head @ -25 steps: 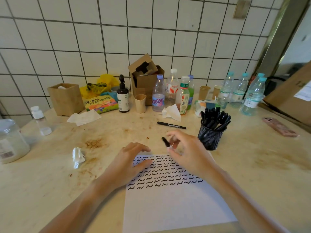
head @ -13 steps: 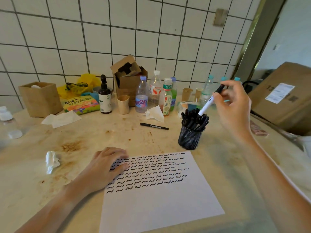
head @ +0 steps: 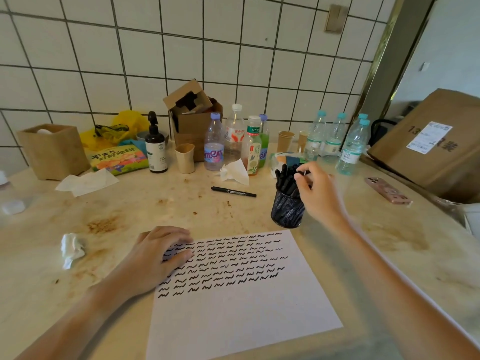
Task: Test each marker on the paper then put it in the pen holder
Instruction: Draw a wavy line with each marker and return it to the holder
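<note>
Head view: curled right hand (head: 320,194) above round black mesh pen holder (head: 287,213).

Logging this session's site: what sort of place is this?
Probably a makeshift work corner in a tiled utility room or kitchen, not an office: white tiled wall, stained stone-look counter, and water bottles beside shipping cartons.

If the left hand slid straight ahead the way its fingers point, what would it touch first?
The left hand lies flat on the paper, fingers pointing right across the squiggle rows. Sliding on, it would meet only more paper; the pen holder sits farther back, probably off that line.
</note>
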